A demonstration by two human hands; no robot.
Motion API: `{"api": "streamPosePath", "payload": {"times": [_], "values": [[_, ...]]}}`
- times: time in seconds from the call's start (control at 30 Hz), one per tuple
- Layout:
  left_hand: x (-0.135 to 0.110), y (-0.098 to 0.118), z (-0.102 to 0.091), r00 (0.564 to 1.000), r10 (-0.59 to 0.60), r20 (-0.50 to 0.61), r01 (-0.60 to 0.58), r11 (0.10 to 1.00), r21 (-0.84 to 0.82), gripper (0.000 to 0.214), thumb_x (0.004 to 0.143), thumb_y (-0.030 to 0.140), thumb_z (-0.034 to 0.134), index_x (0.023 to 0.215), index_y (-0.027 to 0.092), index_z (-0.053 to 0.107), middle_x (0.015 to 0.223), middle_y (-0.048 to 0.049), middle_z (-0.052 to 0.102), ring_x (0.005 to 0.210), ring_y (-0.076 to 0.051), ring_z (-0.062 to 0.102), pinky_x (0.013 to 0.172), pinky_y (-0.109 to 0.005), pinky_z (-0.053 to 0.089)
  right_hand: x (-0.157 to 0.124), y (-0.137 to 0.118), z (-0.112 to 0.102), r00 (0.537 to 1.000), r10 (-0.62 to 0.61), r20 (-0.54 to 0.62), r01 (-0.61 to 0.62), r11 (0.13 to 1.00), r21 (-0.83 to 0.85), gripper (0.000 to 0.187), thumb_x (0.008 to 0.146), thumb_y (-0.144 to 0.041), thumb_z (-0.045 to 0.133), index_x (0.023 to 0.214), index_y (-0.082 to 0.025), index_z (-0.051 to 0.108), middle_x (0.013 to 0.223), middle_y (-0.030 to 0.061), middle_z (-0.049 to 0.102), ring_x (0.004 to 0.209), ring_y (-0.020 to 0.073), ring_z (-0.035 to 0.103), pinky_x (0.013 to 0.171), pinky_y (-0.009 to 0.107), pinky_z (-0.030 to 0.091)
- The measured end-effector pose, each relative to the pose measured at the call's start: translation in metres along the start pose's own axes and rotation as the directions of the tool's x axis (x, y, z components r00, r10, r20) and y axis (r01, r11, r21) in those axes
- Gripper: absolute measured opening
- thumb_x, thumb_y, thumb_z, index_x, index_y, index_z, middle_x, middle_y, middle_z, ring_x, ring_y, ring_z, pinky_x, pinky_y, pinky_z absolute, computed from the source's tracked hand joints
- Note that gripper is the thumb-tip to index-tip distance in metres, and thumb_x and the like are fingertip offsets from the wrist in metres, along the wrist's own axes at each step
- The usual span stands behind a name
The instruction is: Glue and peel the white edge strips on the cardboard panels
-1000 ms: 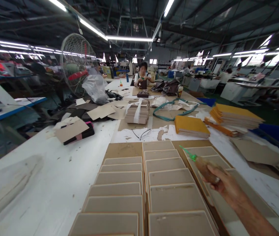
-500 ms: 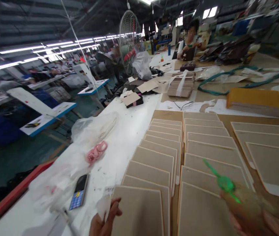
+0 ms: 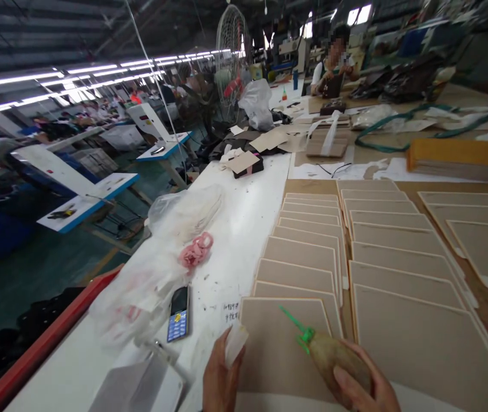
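My right hand (image 3: 375,380) is wrapped round a brownish squeeze bottle (image 3: 341,366) with a thin green nozzle (image 3: 298,320). The nozzle points up and left above the nearest beige panel (image 3: 278,346) in the left row; whether it touches the panel I cannot tell. Between the thumb and fingers of my left hand (image 3: 219,375) is a small whitish, translucent scraper-like piece (image 3: 236,342), at that panel's left edge. More beige panels with pale edges (image 3: 416,332) lie overlapped in rows to the right and beyond.
On the white tabletop at left lie a keypad phone (image 3: 178,315), a pink bundle (image 3: 196,250) and clear plastic bags (image 3: 141,303). Farther off are a yellow-topped stack (image 3: 456,157), a strapped stack of boards (image 3: 327,140) and a co-worker (image 3: 334,68) handling a dark piece.
My right hand has brought the bottle leftward from the middle row to the nearest left-row panel. My left hand still holds the whitish piece. The view has shifted, moving the table rightward in the picture.
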State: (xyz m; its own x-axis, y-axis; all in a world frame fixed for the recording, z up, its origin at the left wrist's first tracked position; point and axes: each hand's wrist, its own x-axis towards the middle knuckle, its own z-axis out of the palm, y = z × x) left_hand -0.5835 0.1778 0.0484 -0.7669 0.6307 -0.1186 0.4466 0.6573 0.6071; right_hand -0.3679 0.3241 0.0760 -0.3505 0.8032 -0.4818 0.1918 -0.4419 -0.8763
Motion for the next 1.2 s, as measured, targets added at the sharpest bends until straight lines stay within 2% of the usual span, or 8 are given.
{"api": "streamPosePath", "payload": {"times": [0.1,0.3,0.4,0.53,0.67,1.0,1.1,1.2], "values": [[0.005,-0.011,0.000,0.993,0.091,0.071,-0.087,0.995,-0.049,0.037,0.080,0.026,0.042,0.114,0.015,0.049,0.113,-0.0078,0.060,0.107,-0.020,0.053,0.095,-0.036,0.042,0.000,0.010,0.016,0.999,-0.026,0.027,0.030,0.985,-0.170,0.054,0.061,-0.055,0.058,0.101,-0.019,0.054,0.096,0.0085,0.067,0.090,0.0253,0.061,0.076,0.030,0.050],[0.005,-0.015,0.008,0.980,0.196,0.036,-0.190,0.973,-0.129,0.039,0.074,0.015,0.042,0.111,0.017,0.053,0.107,-0.0066,0.061,0.103,-0.019,0.055,0.090,-0.033,0.045,0.000,0.024,0.028,0.994,-0.094,-0.052,0.068,0.926,-0.372,0.054,0.061,-0.054,0.058,0.102,-0.019,0.056,0.100,0.0078,0.066,0.095,0.0255,0.059,0.082,0.031,0.048],[0.003,-0.009,0.012,0.975,0.218,0.052,-0.207,0.965,-0.161,0.037,0.075,0.016,0.042,0.111,0.018,0.053,0.107,-0.0066,0.061,0.102,-0.018,0.055,0.089,-0.032,0.045,0.001,0.024,0.032,0.989,-0.111,-0.096,0.064,0.916,-0.397,0.055,0.060,-0.054,0.059,0.102,-0.019,0.056,0.101,0.0075,0.066,0.097,0.0255,0.058,0.082,0.031,0.049],[0.002,-0.005,0.016,0.965,0.235,0.115,-0.212,0.961,-0.179,0.036,0.077,0.017,0.041,0.111,0.016,0.052,0.107,-0.0077,0.061,0.101,-0.018,0.056,0.087,-0.032,0.046,0.001,0.022,0.042,0.990,-0.113,-0.080,0.071,0.909,-0.410,0.052,0.061,-0.052,0.058,0.102,-0.020,0.055,0.101,0.0069,0.066,0.096,0.0247,0.059,0.081,0.030,0.049],[0.003,-0.007,0.019,0.964,0.242,0.110,-0.223,0.962,-0.156,0.038,0.074,0.015,0.042,0.110,0.016,0.054,0.105,-0.0080,0.061,0.100,-0.019,0.057,0.086,-0.031,0.047,0.000,0.024,0.047,0.990,-0.105,-0.097,0.056,0.911,-0.408,0.048,0.062,-0.049,0.059,0.100,-0.021,0.055,0.098,0.0057,0.068,0.094,0.0249,0.061,0.075,0.030,0.052],[-0.002,-0.010,0.022,0.951,0.271,0.147,-0.273,0.962,-0.009,0.039,0.075,0.015,0.042,0.112,0.016,0.054,0.112,-0.0092,0.059,0.098,-0.017,0.059,0.081,-0.024,0.050,-0.002,0.017,0.057,0.990,-0.122,-0.077,0.069,0.869,-0.491,0.045,0.066,-0.047,0.055,0.103,-0.021,0.053,0.098,0.0058,0.066,0.092,0.0238,0.060,0.081,0.034,0.048],[-0.004,-0.008,0.022,0.951,0.245,0.189,-0.257,0.966,0.040,0.041,0.075,0.013,0.040,0.114,0.014,0.053,0.114,-0.0110,0.057,0.093,-0.017,0.061,0.075,-0.023,0.052,-0.002,0.016,0.061,0.988,-0.137,-0.069,0.086,0.865,-0.495,0.044,0.065,-0.045,0.056,0.102,-0.020,0.054,0.096,0.0051,0.066,0.089,0.0231,0.061,0.078,0.033,0.049],[-0.005,-0.008,0.023,0.954,0.215,0.210,-0.238,0.967,0.089,0.044,0.075,0.011,0.038,0.117,0.018,0.051,0.116,-0.0085,0.055,0.086,-0.015,0.063,0.068,-0.021,0.052,-0.001,0.017,0.061,0.985,-0.152,-0.079,0.090,0.853,-0.514,0.043,0.066,-0.045,0.056,0.102,-0.021,0.055,0.095,0.0044,0.067,0.088,0.0229,0.061,0.077,0.032,0.049]]}}
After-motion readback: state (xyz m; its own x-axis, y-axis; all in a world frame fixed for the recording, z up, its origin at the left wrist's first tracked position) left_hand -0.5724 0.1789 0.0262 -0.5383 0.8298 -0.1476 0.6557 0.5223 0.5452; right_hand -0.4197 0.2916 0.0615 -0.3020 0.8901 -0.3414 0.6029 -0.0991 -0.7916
